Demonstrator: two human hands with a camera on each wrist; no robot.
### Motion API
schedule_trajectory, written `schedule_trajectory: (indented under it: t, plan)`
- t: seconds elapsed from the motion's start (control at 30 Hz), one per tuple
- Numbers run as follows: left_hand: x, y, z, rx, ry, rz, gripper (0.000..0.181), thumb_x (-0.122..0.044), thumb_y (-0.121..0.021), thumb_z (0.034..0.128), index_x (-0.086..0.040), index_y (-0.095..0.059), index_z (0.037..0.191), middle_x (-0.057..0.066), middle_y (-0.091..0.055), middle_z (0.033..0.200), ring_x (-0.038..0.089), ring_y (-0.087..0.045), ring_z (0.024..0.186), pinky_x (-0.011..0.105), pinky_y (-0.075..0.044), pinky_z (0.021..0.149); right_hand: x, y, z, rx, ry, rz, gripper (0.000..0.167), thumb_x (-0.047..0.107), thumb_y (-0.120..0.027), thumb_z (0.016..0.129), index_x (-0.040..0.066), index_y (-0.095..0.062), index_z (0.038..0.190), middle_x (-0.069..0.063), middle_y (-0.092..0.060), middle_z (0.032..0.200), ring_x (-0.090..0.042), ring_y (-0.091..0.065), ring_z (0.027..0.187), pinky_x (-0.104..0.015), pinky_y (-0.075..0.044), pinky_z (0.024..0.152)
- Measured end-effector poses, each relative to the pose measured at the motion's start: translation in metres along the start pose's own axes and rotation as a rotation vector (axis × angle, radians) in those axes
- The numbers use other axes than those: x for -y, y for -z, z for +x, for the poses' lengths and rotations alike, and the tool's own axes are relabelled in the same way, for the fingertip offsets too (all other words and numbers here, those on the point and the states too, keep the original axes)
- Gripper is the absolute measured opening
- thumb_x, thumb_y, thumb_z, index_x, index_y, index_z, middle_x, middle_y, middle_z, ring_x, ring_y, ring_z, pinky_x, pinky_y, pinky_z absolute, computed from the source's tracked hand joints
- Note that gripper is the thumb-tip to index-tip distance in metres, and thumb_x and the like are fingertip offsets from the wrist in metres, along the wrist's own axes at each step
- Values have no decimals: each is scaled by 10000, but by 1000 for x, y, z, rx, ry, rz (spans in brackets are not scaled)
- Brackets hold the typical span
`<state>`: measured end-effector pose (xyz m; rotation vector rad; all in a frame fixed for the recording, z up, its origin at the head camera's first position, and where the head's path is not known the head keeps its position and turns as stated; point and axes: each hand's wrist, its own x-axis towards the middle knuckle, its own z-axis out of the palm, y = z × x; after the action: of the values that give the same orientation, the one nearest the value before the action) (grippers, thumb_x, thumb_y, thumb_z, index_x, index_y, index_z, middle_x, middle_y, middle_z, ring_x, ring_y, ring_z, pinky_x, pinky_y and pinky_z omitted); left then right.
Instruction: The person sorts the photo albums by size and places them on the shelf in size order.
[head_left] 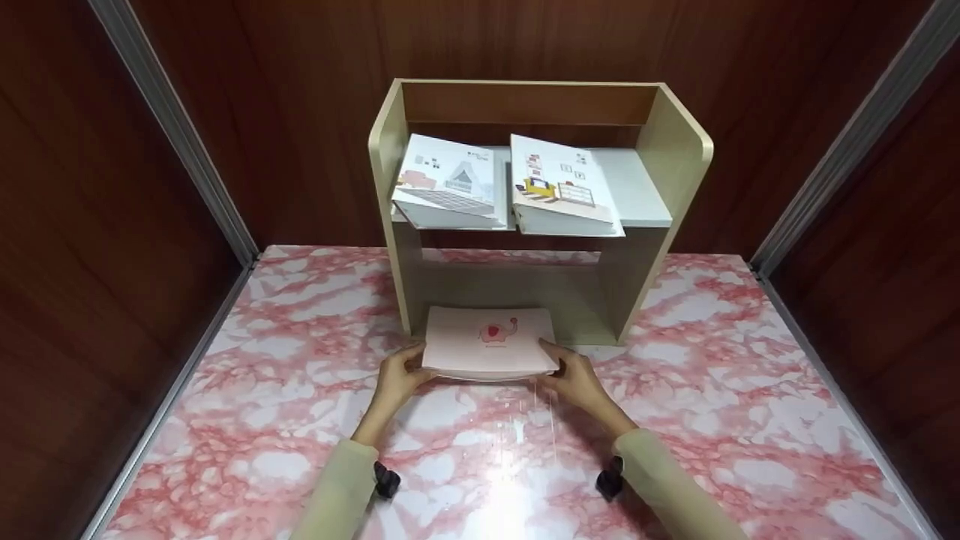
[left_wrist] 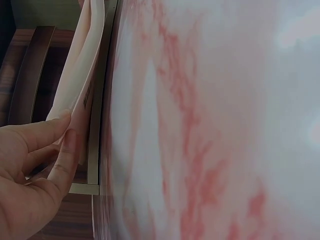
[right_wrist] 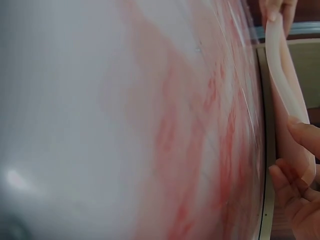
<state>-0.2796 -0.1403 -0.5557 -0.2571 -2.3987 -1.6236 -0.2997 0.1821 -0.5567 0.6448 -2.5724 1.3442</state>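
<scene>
Both hands hold a pink book with a red elephant on its cover, at the front of the lower shelf of a small bookshelf. At the book's left end, my left hand pinches the cover and pages between thumb and fingers. My right hand grips the opposite end, thumb above and fingers below. In the left wrist view the book bows slightly, with barcode-like print on its underside. The right wrist view shows the book sagging a little between the hands.
On the upper shelf lie two white-covered books, one with a grey house-like drawing and one with a yellow chair; both jut past its front edge. The table is red-and-white marbled. Dark wood panels enclose it.
</scene>
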Motion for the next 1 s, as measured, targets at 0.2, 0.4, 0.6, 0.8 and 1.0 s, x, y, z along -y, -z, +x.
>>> schedule_trajectory:
  t: [0.2,0.4,0.6,0.8,1.0]
  plan:
    - [0,-1,2,-24,-6,33,507,29,-748,704,119,-575,1172,283,-573,1185,316,-601,938,279,-533,708,1,0,1,-9,11,-22,607,81,-781,727,-48,-533,1266,-130,-581,744,5,-355,467,-168,-344,445]
    - [-2,-2,2,-35,6,57,498,36,-749,699,111,-586,1164,277,-632,1047,297,-623,846,281,-536,662,0,1,2,7,-4,-65,604,87,-777,732,-37,-533,1271,0,-434,567,9,-319,431,-166,-324,425]
    - [29,-4,9,-42,-100,-4,502,-27,-777,704,33,-614,1176,207,-662,1019,250,-658,851,294,-557,669,4,1,3,47,-47,-126,600,102,-758,758,12,-521,1302,75,-349,474,-23,-304,423,-181,-289,414]
    - [8,-2,6,-62,-59,41,483,29,-753,679,92,-611,1136,256,-652,975,322,-639,837,363,-552,685,7,2,4,55,-41,-170,594,110,-757,758,12,-528,1297,75,-354,482,-28,-314,419,-187,-275,411]
    - [-1,-4,5,-68,-10,85,465,76,-738,681,105,-606,1126,256,-649,946,323,-638,816,379,-549,699,10,2,4,34,-60,-234,593,153,-769,746,54,-550,1288,75,-384,505,-44,-358,439,-206,-286,417]
